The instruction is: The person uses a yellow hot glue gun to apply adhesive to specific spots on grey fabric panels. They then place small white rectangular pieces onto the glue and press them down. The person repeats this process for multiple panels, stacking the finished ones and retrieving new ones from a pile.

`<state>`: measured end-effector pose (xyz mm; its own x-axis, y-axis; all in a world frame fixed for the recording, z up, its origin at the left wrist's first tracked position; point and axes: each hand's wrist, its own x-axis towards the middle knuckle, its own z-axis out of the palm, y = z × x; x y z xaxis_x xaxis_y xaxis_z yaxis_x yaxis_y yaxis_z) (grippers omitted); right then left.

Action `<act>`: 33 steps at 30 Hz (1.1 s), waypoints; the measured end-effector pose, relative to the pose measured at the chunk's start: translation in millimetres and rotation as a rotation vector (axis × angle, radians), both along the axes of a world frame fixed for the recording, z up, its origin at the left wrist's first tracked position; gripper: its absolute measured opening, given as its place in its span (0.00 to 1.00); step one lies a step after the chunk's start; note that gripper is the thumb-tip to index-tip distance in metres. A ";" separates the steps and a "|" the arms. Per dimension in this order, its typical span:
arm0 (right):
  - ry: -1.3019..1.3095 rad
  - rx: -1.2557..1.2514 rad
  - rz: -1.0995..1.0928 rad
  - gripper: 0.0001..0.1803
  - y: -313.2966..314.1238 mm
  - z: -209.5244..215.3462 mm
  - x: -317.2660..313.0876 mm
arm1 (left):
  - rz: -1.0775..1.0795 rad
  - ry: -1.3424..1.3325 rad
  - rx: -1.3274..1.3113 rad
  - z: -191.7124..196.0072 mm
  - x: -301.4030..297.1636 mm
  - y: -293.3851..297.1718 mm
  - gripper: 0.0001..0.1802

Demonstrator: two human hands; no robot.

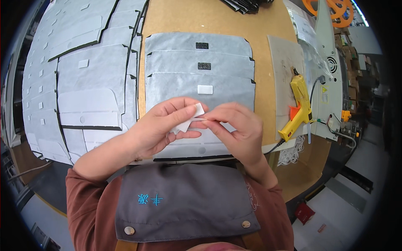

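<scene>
The left hand point(169, 121) is half curled, holding small white pieces point(199, 109); the right hand point(236, 131) pinches a thin white strip point(198, 119) beside them. All this is above the grey sheets point(178, 92) by the front edge of the table point(176, 16), covering them partly. Grey panels point(92, 71) occupy the left side; a yellow glue gun point(300, 94) lies near the right edge.

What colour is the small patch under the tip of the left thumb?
The small patch is white; it shows in the head view.
</scene>
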<state>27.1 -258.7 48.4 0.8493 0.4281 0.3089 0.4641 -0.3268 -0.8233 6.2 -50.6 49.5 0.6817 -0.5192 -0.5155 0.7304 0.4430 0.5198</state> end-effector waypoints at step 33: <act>0.472 -0.105 -0.337 0.11 18.8 -46.0 84.5 | -0.058 -1.645 1.486 -60.7 82.8 25.7 0.19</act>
